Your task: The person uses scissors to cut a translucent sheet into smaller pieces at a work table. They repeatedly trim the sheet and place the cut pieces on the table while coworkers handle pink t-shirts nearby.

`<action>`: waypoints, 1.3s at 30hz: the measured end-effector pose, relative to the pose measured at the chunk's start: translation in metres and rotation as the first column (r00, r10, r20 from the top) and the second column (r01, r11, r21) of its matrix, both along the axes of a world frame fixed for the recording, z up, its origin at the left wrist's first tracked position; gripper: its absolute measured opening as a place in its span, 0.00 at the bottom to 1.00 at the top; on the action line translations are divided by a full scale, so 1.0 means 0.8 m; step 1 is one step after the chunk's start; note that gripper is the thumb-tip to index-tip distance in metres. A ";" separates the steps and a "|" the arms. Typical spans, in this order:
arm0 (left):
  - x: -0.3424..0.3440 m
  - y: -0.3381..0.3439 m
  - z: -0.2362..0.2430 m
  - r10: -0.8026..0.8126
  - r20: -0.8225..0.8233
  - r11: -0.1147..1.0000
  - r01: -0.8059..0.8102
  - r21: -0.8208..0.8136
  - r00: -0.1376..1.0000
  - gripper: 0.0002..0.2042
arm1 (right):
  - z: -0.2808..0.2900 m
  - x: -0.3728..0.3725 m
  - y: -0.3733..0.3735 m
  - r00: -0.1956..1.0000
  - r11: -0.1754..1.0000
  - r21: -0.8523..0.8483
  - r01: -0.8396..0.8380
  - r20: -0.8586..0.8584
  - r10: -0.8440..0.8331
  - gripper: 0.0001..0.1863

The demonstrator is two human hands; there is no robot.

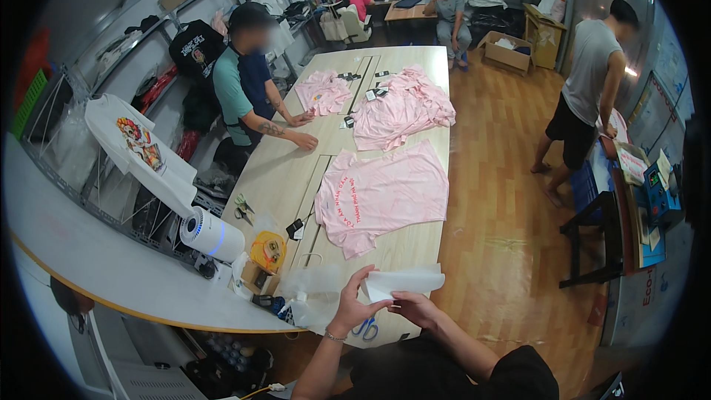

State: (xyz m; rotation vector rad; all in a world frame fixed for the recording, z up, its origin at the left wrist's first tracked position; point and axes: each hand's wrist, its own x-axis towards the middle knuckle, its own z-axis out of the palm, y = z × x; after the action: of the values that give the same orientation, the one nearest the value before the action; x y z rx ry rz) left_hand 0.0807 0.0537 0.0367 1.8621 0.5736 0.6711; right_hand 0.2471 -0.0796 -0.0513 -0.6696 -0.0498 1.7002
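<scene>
While aloft, curled white sheet [406, 282] in both hands [355, 304]

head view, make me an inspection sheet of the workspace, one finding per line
Surface: long pale wood-grain table, seams visible
Job's things: curled thin white sheet, held above the near end; pale pink short-sleeved shirt with red lettering, spread out
Clutter: blue-handled scissors near the hands; crumpled pink shirts heaped farther up
Hands: fingers of left hand and right hand on the sheet
Cables: yellow cable, lower edge
Surroundings: other people; open brown cardboard box on the floor
</scene>
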 end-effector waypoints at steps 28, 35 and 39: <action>-0.048 0.007 -0.043 0.281 0.001 0.764 -0.223 -0.605 0.960 0.15 | -0.003 0.007 0.022 0.631 0.961 0.131 -0.245 0.774 0.056 0.23; 0.015 -0.045 -0.044 0.582 0.125 0.590 -0.312 -0.745 0.804 0.18 | 0.000 -0.005 0.032 0.814 0.994 0.109 0.022 0.575 -0.081 0.20; 0.037 -0.068 -0.064 0.623 0.170 0.589 -0.315 -0.744 0.764 0.18 | 0.002 -0.011 0.034 0.824 0.990 0.056 0.128 0.550 -0.137 0.21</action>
State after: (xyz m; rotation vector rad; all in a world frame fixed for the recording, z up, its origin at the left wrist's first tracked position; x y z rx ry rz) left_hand 0.1100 -0.0004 -0.0147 0.8016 0.9099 1.0203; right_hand 0.2382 -0.0526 -0.0498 -1.1125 -0.4191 1.3213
